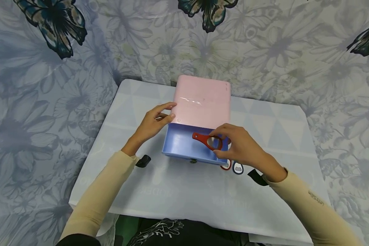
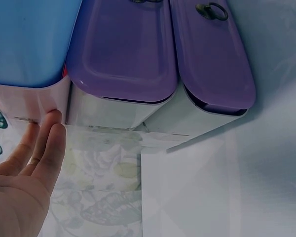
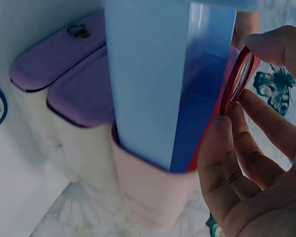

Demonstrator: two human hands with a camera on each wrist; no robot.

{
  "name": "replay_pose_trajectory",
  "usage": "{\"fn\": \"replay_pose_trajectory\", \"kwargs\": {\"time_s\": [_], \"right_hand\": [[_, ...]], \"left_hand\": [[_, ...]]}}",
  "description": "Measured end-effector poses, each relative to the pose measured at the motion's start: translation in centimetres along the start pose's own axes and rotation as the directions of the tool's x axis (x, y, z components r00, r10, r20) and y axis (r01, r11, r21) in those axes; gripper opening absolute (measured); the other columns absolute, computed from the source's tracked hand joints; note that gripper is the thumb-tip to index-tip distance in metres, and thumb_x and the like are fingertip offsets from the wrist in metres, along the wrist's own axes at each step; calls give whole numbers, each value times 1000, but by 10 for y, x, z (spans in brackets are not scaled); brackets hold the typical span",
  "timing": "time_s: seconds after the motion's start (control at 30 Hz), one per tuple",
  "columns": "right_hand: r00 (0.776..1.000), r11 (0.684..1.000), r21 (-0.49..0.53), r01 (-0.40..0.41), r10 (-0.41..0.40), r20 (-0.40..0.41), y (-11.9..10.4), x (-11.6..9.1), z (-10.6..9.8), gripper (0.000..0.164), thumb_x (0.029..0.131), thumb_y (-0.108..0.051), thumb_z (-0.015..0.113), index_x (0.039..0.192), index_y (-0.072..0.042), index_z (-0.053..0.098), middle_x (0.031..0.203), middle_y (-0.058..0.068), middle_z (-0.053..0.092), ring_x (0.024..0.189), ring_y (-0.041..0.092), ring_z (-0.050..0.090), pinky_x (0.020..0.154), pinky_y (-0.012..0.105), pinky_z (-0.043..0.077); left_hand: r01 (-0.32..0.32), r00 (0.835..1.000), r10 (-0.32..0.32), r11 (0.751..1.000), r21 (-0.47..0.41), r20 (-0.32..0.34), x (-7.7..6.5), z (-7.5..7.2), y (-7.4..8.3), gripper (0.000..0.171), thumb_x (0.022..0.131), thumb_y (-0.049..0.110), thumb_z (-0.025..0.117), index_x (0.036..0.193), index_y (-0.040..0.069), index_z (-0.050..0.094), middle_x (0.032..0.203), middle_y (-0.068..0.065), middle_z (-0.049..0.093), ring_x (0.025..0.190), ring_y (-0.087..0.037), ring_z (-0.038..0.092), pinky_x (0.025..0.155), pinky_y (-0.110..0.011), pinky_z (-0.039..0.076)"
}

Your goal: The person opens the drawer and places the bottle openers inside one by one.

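A small drawer cabinet has a pink top [image 1: 202, 100] and a blue drawer [image 1: 178, 140] pulled out toward me. My right hand [image 1: 241, 143] pinches a red bottle opener [image 1: 202, 138] by its round end between thumb and fingers, above the open drawer. In the right wrist view the opener [image 3: 237, 81] is seen nearly edge-on beside the drawer. My left hand [image 1: 152, 124] touches the left side of the pink top section, and in the left wrist view its fairly straight fingers rest against the pink casing [image 2: 44, 101]. Something red shows inside the pink section behind the drawer.
Below the blue drawer are two purple drawers [image 2: 123, 49], pushed in, with ring pulls. On the white table [image 1: 184, 194] in front of the cabinet lie a blue bottle opener [image 1: 238, 168] and a red one [image 1: 226, 166], partly hidden. A patterned wall stands behind.
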State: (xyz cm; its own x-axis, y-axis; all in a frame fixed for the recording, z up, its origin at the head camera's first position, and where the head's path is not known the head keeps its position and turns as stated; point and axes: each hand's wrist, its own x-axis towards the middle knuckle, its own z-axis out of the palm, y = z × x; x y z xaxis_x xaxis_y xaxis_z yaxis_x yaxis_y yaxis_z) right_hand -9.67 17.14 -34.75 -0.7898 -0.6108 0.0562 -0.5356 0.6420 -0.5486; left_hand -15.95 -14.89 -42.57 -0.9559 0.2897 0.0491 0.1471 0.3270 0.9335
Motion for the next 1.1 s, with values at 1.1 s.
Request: {"fn": "replay_pose_trajectory", "kwargs": {"time_s": [1.1], "right_hand": [[978,941,-333,59,13,209,-39,60,39,42,77,-34,85,114,-17,76,112,1,71,93,17,67,69,34,59]], "left_hand": [[12,1000,-12,1000,11,12,-1,-3,-3,46,97,48,62,143,46,51,143,-1,52,114,-26,65,92,-49,56]]}}
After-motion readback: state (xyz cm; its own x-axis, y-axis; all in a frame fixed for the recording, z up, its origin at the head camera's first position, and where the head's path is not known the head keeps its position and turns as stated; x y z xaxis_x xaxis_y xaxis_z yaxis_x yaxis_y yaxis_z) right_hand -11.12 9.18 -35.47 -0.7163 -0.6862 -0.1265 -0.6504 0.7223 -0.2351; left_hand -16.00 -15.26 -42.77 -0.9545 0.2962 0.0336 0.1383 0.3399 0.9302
